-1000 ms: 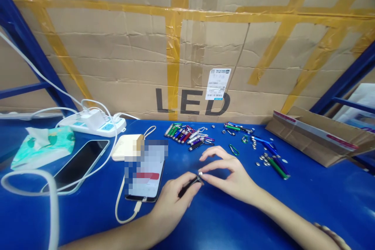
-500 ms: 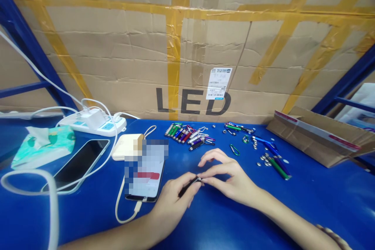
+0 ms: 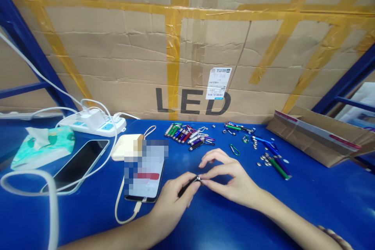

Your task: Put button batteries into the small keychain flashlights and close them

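My left hand (image 3: 172, 199) rests on the blue table (image 3: 316, 199) with its fingers closed round a small black keychain flashlight (image 3: 188, 186). My right hand (image 3: 231, 177) pinches the silver tip of that flashlight between thumb and forefinger, its other fingers arched above. Just beyond my hands lies a row of several coloured keychain flashlights (image 3: 187, 134). More flashlight bodies, carabiner clips and small silver parts (image 3: 269, 156) are scattered to the right.
A phone with a blurred screen (image 3: 145, 175) on a white cable lies left of my hands, beside a dark phone (image 3: 77, 164), a power bank (image 3: 125, 145), a power strip (image 3: 93, 123) and a tissue pack (image 3: 43, 144). A taped cardboard wall marked LED (image 3: 190, 101) stands behind; an open carton (image 3: 319, 136) sits right.
My right hand has sunk slightly and drawn its fingers closer on the flashlight's tip. The left hand holds still.
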Motion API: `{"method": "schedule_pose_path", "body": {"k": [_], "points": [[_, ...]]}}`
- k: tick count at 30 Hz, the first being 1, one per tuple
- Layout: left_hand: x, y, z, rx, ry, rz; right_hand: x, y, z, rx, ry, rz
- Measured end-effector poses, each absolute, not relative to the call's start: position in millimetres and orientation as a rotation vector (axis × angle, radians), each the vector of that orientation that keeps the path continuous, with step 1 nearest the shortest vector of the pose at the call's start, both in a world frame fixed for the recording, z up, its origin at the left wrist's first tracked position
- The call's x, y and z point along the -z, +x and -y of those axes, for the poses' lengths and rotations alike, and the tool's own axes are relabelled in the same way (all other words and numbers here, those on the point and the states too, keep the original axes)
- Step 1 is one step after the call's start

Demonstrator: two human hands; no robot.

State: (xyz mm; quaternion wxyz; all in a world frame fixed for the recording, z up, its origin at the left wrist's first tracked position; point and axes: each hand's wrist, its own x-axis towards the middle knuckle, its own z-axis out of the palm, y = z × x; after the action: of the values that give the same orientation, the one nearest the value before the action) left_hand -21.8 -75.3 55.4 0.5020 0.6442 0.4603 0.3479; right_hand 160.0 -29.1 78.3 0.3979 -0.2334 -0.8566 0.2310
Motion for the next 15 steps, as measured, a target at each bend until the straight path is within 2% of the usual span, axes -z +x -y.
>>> {"method": "schedule_pose_path", "body": {"k": [15], "points": [[-55.3, -21.6, 76.2, -0.836, 1.544, -1.114, -78.6, 159.6, 30.3, -0.587, -0.590, 2.172]]}}
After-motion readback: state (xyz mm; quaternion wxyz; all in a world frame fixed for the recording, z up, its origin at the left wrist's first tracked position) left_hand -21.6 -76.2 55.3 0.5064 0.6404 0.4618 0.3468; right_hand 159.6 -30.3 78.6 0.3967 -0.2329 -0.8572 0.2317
